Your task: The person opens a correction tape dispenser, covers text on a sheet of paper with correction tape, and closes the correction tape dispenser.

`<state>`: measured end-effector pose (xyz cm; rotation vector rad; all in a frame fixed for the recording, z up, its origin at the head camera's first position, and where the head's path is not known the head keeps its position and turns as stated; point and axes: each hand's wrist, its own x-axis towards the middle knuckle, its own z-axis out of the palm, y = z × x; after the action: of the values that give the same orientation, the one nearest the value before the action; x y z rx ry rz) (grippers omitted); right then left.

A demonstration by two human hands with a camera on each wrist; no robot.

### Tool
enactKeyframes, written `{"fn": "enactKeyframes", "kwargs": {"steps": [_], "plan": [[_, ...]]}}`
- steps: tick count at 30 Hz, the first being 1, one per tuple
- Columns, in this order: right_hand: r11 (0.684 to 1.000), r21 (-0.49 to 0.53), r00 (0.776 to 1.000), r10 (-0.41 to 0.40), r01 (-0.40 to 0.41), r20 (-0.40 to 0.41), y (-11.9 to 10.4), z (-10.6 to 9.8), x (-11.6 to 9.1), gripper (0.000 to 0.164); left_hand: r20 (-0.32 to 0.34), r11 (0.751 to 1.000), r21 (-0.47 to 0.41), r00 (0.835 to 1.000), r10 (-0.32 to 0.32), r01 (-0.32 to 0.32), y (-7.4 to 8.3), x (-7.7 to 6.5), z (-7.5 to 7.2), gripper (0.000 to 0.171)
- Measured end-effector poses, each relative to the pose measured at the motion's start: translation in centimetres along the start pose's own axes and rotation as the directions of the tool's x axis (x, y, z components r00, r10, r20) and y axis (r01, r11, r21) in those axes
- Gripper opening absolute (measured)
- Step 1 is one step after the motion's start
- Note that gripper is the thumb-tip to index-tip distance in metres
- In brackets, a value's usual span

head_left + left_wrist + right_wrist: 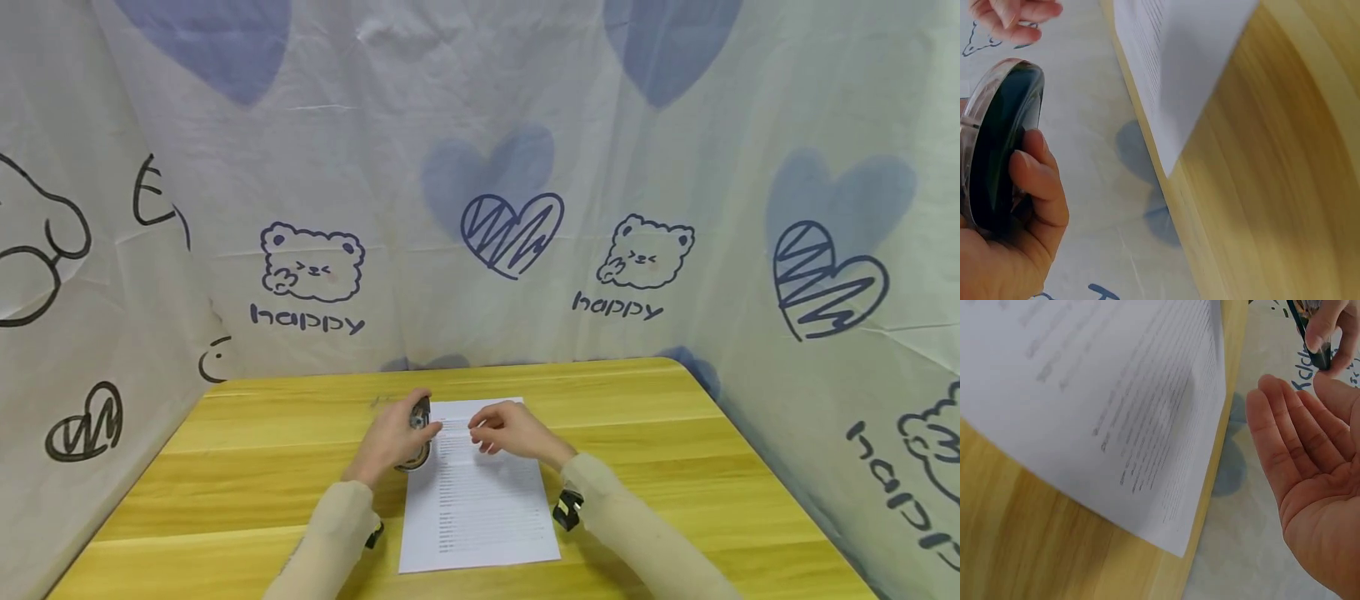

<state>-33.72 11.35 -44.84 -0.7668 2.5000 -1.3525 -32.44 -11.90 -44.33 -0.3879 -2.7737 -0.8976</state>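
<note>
My left hand (390,435) grips a rounded, dark-and-clear case (418,437) that looks like a correction tape, above the left edge of a printed sheet of paper (487,517). In the left wrist view the fingers curl around this case (1007,137), its clear side facing left. Over the upper part of the sheet, my right hand (513,429) hovers with nothing in it. The right wrist view shows its palm (1316,494) turned up and its fingers nearly straight. Lines of small print cover the page; the left hand partly hides the case.
The yellow wood-grain table (645,425) extends on both sides of the paper. A white cloth (420,292) with hearts and bear drawings hangs behind it and at both sides. Each wrist carries a small black camera mount (567,508).
</note>
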Motion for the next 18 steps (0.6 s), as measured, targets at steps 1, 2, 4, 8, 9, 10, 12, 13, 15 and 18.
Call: {"fn": "enactKeyframes", "kwargs": {"steps": [1, 2, 4, 8, 9, 10, 12, 13, 15, 18], "plan": [[1.0, -0.007, 1.0, 0.008, -0.008, -0.006, 0.2, -0.1, 0.0, 0.019, 0.002, 1.0, 0.021, 1.0, -0.002, 0.002, -0.2, 0.0, -0.2, 0.057], [1.0, -0.015, 1.0, 0.01, -0.011, -0.013, 0.4, -0.3, 0.1, 0.02, 0.006, 0.999, 0.042, 1.0, -0.006, 0.006, -0.3, 0.0, -0.4, 0.057], [0.999, -0.027, 0.999, 0.021, -0.022, -0.028, 0.6, -0.5, 0.1, 0.022, 0.012, 0.996, 0.084, 1.0, -0.016, 0.015, -0.6, 0.0, -0.8, 0.057], [0.998, -0.05, 0.998, 0.038, -0.041, -0.058, 0.9, -1.0, -0.1, 0.025, 0.023, 0.988, 0.152, 0.999, -0.042, 0.039, -1.3, -0.1, -1.5, 0.058], [0.997, -0.058, 0.997, 0.045, -0.049, -0.065, 1.0, -1.1, -0.2, 0.025, 0.027, 0.986, 0.162, 0.998, -0.053, 0.048, -1.6, -0.1, -1.6, 0.059], [0.997, -0.061, 0.996, 0.048, -0.052, -0.07, 1.1, -1.2, -0.3, 0.025, 0.033, 0.984, 0.169, 0.997, -0.066, 0.059, -1.8, -0.2, -1.7, 0.06], [0.996, -0.07, 0.995, 0.052, -0.058, -0.08, 1.2, -1.4, -0.5, 0.025, 0.044, 0.982, 0.18, 0.996, -0.075, 0.066, -2.4, -0.3, -1.8, 0.061], [0.995, -0.073, 0.995, 0.056, -0.062, -0.085, 1.2, -1.5, -0.6, 0.024, 0.05, 0.98, 0.186, 0.996, -0.078, 0.068, -2.6, -0.4, -1.9, 0.062], [0.994, -0.087, 0.994, 0.058, -0.066, -0.09, 1.2, -1.6, -0.7, 0.022, 0.067, 0.978, 0.194, 0.994, -0.089, 0.075, -3.2, -0.6, -2.0, 0.063], [0.992, -0.11, 0.995, 0.046, -0.056, -0.091, 1.4, -1.6, -0.9, 0.021, 0.099, 0.975, 0.203, 0.989, -0.113, 0.091, -4.2, -0.9, -2.4, 0.065]]}}
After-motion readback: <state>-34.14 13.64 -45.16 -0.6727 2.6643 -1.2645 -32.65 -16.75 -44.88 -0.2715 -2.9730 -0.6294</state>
